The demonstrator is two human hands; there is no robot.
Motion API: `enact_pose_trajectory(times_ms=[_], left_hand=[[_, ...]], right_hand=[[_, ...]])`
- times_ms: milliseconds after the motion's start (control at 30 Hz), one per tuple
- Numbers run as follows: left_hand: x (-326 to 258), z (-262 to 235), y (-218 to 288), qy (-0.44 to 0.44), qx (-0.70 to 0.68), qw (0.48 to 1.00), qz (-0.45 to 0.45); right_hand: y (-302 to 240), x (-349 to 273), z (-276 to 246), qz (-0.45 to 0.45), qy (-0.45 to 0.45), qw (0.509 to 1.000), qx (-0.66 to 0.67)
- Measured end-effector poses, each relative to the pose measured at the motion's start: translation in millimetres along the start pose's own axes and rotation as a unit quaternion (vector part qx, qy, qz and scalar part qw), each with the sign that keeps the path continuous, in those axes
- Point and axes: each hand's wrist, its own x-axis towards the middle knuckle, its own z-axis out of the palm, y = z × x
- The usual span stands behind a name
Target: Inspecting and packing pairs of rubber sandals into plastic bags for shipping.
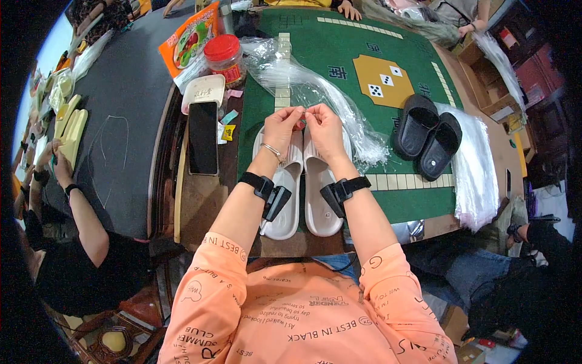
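Left of your fingers (295, 113) and farther off is one shiny orange bag (193, 45). One flat, black phone (204, 138) lies nearer you, with one pale box (204, 87) just past it. Next, past your fingers to the left, is one round plastic jar (223, 54) with a red lid; its filling is hard to make out. Your left hand (280, 130) and right hand (326, 130) almost meet, tips pinched together. One tiny red bit (299, 124) shows there; I can't tell what either hand holds. Two pale slippers (284, 209), smooth with ribbed straps, lie side by side under your fingers. Just right, thin, crinkly clear plastic (357, 130) spreads. Farther right sit two black slippers (416, 130), wide-strapped, then flat clear bags (476, 176).
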Motion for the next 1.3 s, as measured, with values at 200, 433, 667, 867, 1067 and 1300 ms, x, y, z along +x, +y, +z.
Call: enact_pose_trajectory(times_ms=[200,433,667,867,1067,1300], left_hand=[[0,-4,2,-0.008,0.003,1.0,-0.01],[3,13,9,-0.003,0.045,0.999,-0.006],[-4,-9,1,-0.002,0.049,0.999,-0.02],[-16,14,15,-0.054,0.073,0.995,-0.028],[-5,6,4,-0.018,0.046,0.998,-0.036],[-6,-3,2,-0.023,0.075,0.997,-0.015]], right_hand=[[1,0,3,0.004,-0.009,1.0,0.001],[-3,7,-8,-0.011,0.005,1.0,0.011],[-4,-6,2,0.008,-0.002,0.999,-0.046],[17,-5,-12,-0.001,0.013,1.0,0.001],[11,-1,-12,0.047,-0.034,0.998,0.034],[2,-2,-2,-0.006,-0.011,1.0,0.01]])
